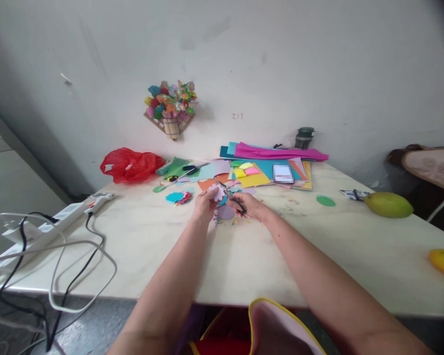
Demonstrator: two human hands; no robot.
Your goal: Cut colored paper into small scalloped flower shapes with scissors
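Observation:
My left hand [206, 200] pinches a pale lilac paper flower [217, 193] with a scalloped edge. Gripped in my right hand [248, 206] is a pair of scissors [232, 195] with dark handles, its blades pointing up and left beside the flower. Beneath my hands lies a lilac paper circle [227, 213], with tiny coloured paper scraps around it. To the left of my left hand rests a small pile of scalloped paper shapes [175, 197], blue and red.
Coloured paper sheets [259, 178], a phone [283, 173] and a second pair of scissors [193, 169] lie toward the wall. A red plastic bag [129, 165] sits back left. Power strips [61, 217] with cables line the left edge; a green mango [388, 204] lies right.

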